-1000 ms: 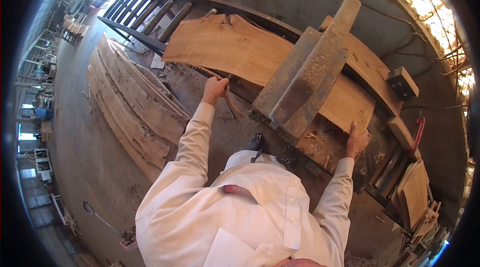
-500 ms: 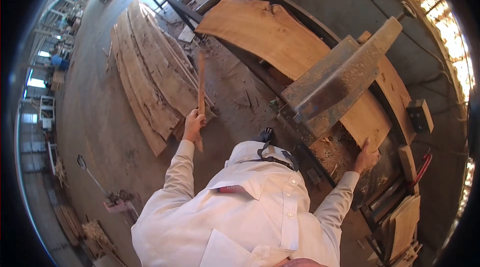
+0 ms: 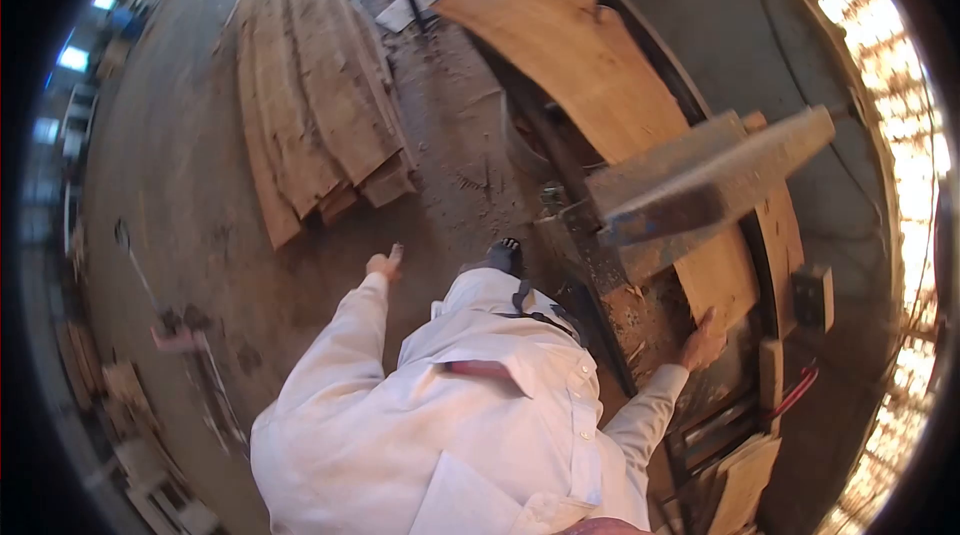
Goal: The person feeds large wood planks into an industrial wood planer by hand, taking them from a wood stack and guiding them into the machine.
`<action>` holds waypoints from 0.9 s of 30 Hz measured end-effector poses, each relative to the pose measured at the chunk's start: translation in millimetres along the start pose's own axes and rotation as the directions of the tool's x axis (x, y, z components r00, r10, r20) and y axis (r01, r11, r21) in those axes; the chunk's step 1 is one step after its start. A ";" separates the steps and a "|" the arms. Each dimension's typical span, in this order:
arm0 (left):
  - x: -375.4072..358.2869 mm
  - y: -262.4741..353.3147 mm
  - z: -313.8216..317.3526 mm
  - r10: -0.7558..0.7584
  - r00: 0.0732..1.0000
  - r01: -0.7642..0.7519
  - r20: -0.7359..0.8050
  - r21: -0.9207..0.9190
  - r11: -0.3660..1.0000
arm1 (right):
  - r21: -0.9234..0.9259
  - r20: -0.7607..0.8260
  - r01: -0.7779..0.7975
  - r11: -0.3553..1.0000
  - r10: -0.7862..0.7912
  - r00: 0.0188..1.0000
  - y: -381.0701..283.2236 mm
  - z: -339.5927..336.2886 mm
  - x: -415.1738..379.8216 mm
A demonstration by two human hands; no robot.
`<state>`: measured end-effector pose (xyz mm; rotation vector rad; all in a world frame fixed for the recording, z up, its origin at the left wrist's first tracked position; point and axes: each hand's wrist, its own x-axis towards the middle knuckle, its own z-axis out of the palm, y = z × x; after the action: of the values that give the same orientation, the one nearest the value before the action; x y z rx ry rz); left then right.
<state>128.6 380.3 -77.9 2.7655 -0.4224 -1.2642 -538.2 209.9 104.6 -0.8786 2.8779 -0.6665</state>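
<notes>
A wide wooden board (image 3: 728, 280) lies on the machine bed, passing under a rusty metal housing (image 3: 700, 195). My right hand (image 3: 703, 343) grips its near end, thumb on top and the other fingers mostly hidden. Out to the left, my left hand (image 3: 384, 264) is held over the floor near the stacked boards, not touching them. A small pale shape shows at its fingers, too blurred to tell whether it is a finger or the end of something held.
Rough boards (image 3: 315, 85) lie stacked on the floor ahead to the left. Another long board (image 3: 575, 55) rests across the machine's far side. A red handle (image 3: 797, 391) and wood pieces (image 3: 745, 485) sit at right. A wheeled metal stand (image 3: 185, 335) is at left.
The wooden stick that was upright in my left hand no longer shows clearly. That hand has moved lower and nearer my body. My view has shifted; my right hand stays on the board end.
</notes>
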 end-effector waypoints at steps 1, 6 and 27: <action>35.4 -21.4 32.9 0.097 0.995 -0.096 -0.016 0.021 0.995 | -0.021 -0.008 0.042 0.999 -0.042 0.999 5.5 3.0 0.6; 17.5 -5.1 77.7 0.351 0.919 -0.282 0.182 -0.321 0.904 | -0.022 0.128 0.150 0.988 -0.146 0.981 43.1 25.2 29.0; 83.3 5.8 4.7 0.150 0.935 -0.327 -0.322 -0.615 0.717 | 0.170 0.115 0.213 0.962 -0.234 0.965 36.1 14.7 32.8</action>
<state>175.8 351.9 -140.9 2.1237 -0.2340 -0.7738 -581.6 213.3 78.3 -1.1869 2.5900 -0.8057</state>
